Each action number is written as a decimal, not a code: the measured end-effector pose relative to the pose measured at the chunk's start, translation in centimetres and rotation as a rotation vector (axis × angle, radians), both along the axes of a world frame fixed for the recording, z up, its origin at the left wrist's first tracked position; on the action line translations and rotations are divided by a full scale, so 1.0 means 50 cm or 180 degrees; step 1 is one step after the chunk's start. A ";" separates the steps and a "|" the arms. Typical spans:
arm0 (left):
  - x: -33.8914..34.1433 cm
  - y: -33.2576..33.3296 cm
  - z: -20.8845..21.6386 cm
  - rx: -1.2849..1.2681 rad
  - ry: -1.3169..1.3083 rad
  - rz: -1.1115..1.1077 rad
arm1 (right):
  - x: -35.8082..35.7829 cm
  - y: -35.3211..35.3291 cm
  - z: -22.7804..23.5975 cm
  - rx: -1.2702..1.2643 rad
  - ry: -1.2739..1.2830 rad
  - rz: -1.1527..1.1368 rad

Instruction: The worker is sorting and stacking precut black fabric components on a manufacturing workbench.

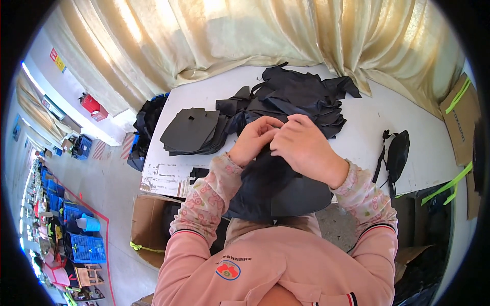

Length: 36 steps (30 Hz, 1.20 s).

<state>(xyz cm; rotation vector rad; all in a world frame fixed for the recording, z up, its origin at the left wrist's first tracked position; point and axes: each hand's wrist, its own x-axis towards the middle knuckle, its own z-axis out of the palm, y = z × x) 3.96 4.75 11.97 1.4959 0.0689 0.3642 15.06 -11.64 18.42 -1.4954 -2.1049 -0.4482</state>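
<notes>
- Fabric pieces (301,97): black, plain.
- Stack of cut panels (191,131): black.
- Table (367,127): white, scuffed at the near edge.
- Curtain (245,35): pale gold.
- Sleeves (204,199): pink with a floral print.
- Crate (88,248): blue.
- Boxes (462,120): brown with green straps.
</notes>
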 end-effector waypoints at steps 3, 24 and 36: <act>-0.009 0.006 -0.023 -0.0449 -0.0140 -0.0192 | 0.009 -0.004 0.047 0.0569 0.1136 -0.0196; -0.342 0.176 -0.011 0.1735 0.1851 -0.0480 | 0.165 -0.238 0.133 0.1720 0.3600 -0.0536; -0.401 0.219 -0.196 0.3287 0.2555 0.0644 | 0.161 -0.288 -0.529 -0.0388 0.4439 -0.1899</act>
